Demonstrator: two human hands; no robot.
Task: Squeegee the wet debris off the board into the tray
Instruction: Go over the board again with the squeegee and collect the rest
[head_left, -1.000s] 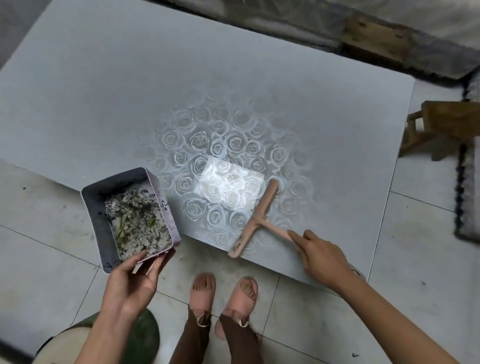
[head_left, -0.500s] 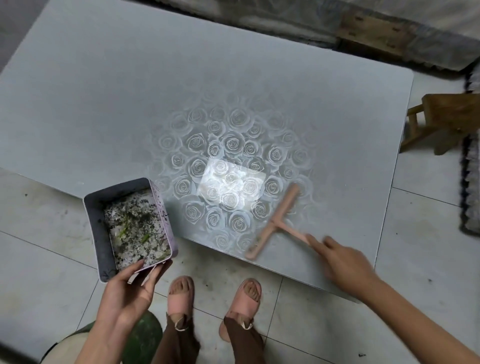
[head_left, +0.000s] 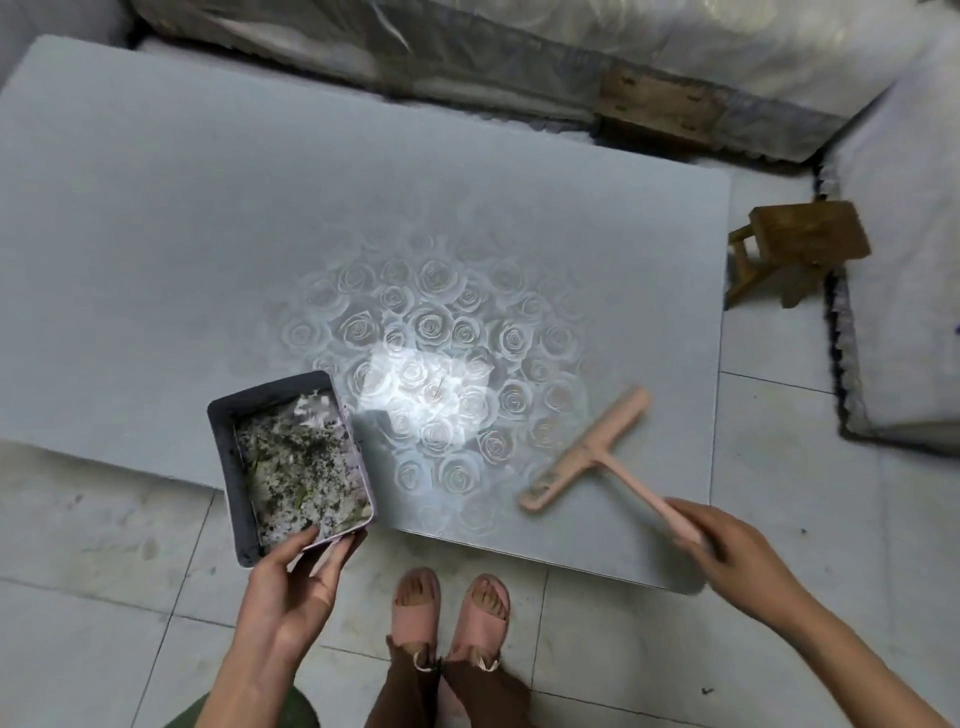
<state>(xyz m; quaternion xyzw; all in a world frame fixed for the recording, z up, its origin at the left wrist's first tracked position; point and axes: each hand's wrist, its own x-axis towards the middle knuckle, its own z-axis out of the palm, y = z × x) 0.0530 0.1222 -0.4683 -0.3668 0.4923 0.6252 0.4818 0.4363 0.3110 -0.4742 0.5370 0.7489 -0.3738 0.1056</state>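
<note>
Large grey board (head_left: 208, 208) on a tiled floor (head_left: 93, 597), with a pattern of pale roses near its front part and a bright glare patch in the middle of the roses. No readable writing on the board. Pink squeegee (head_left: 582, 452) near the board's front right corner, blade lying diagonal over the surface, long handle reaching back toward the right hand (head_left: 727, 545). Right hand closed around the end of this handle, fingers wrapped, somewhat blurred. Dark marking at the lower end of the blade, too small to read.

Grey tray (head_left: 228, 467) at the front edge of the board, left of the roses, partly over the board and partly over the floor. Inside it wet debris (head_left: 296, 478), grey-white mush with dark specks and some green bits. Left hand (head_left: 291, 597) gripping the near corner of the tray, thumb over the rim, other fingers under it. Small mark on the tray's right wall, not legible.

Two feet in pink sandals (head_left: 447, 608) on the floor just before the board. Small wooden stool (head_left: 795, 249) beside the right edge of the board. Plastic-wrapped mattress (head_left: 571, 41) behind the board, no label readable on it.
</note>
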